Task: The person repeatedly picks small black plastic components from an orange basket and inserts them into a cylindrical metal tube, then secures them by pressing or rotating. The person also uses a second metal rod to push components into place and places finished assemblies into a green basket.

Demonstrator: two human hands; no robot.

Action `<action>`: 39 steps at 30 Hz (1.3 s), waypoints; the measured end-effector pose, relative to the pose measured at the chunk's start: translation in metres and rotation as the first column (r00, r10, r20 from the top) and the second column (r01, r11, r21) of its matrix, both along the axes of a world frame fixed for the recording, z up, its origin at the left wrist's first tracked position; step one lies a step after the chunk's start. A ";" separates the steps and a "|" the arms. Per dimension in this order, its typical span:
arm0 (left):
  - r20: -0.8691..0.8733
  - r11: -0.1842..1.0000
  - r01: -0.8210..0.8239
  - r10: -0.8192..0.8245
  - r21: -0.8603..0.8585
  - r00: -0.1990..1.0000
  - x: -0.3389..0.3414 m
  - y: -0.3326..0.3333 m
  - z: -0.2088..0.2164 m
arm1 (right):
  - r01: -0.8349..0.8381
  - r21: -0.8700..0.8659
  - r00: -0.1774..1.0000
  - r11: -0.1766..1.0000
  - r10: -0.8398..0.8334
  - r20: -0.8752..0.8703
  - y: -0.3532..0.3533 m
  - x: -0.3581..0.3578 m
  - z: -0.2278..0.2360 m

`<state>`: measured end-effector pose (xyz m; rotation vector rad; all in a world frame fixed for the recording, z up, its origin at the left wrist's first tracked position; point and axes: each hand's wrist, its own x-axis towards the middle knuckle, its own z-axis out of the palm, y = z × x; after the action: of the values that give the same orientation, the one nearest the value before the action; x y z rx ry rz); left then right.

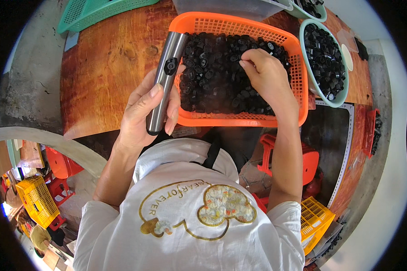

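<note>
Your left hand (142, 105) curls round the silver tube (166, 81), perhaps for steadiness; your right hand (269, 74), almost pinched, is over black parts (212, 77), its hold I cannot tell.

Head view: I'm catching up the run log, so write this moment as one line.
Left hand: holds metal tube; Right hand: at small black parts, grip unclear; Container: orange basket; Beside it: pale green bowl
</note>
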<state>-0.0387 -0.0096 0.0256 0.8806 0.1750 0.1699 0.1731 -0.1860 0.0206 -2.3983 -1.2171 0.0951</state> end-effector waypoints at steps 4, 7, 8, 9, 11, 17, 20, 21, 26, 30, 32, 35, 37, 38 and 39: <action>0.042 1.000 0.029 -0.029 -0.002 0.999 0.000 -0.004 -0.001 | -0.005 -0.258 0.999 0.966 0.019 0.051 0.015 0.000 -0.009; 0.050 0.998 0.046 -0.043 -0.054 0.998 -0.001 -0.008 -0.002 | -0.034 -0.339 0.999 0.940 0.046 0.028 0.022 -0.004 -0.011; 0.071 0.997 0.059 -0.055 -0.059 0.996 -0.001 -0.009 -0.002 | -0.045 -0.326 0.998 0.944 0.059 0.033 0.023 -0.005 -0.011; 0.068 0.995 0.057 -0.052 -0.076 0.996 0.000 -0.010 -0.003 | -0.051 -0.320 0.997 0.946 0.065 0.032 0.023 -0.005 -0.011; 0.079 0.994 0.061 -0.054 -0.089 0.995 0.001 -0.011 -0.004 | -0.049 -0.295 0.998 0.954 0.058 0.022 0.023 -0.006 -0.011; 0.001 0.995 0.005 -0.005 -0.102 1.000 0.005 -0.014 -0.002 | -0.046 -0.188 0.998 0.981 0.036 -0.053 0.018 -0.001 -0.013; -0.055 1.000 -0.020 0.019 -0.023 0.998 0.007 -0.018 0.002 | -0.051 -0.057 0.993 0.997 0.045 -0.109 0.015 0.002 -0.013; -0.078 1.000 -0.027 0.028 0.017 0.997 0.008 -0.020 0.004 | -0.051 -0.007 0.991 0.999 0.050 -0.126 0.015 0.003 -0.011; -0.130 0.996 -0.046 0.056 0.077 0.990 0.011 -0.027 0.011 | 0.021 0.183 0.846 0.983 0.080 -0.527 0.008 0.002 0.011; -0.165 0.998 -0.027 0.037 0.061 0.986 0.012 -0.030 0.015 | 0.026 0.408 0.684 0.913 0.281 -0.673 0.006 -0.007 0.035; -0.193 0.999 -0.021 0.029 0.045 0.981 0.013 -0.031 0.016 | 0.044 0.465 0.626 0.884 0.339 -0.702 0.008 -0.015 0.045; -0.220 0.999 -0.005 0.013 0.038 0.975 0.014 -0.032 0.017 | 0.047 0.501 0.555 0.864 0.394 -0.732 0.013 -0.026 0.057; -0.207 0.997 0.013 0.003 0.077 0.978 0.015 -0.033 0.017 | 0.037 0.488 0.563 0.872 0.385 -0.731 0.016 -0.031 0.064; -0.206 0.997 0.006 0.011 0.083 0.979 0.015 -0.033 0.017 | 0.030 0.489 0.558 0.872 0.391 -0.732 0.016 -0.033 0.067; -0.204 0.996 0.000 0.018 0.089 0.979 0.015 -0.033 0.018 | 0.030 0.515 0.516 0.856 0.428 -0.742 0.017 -0.035 0.070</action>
<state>-0.0235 -0.0428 0.0434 0.9855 0.3664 0.0956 0.1382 -0.1689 0.0903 -1.4005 -0.8664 0.8437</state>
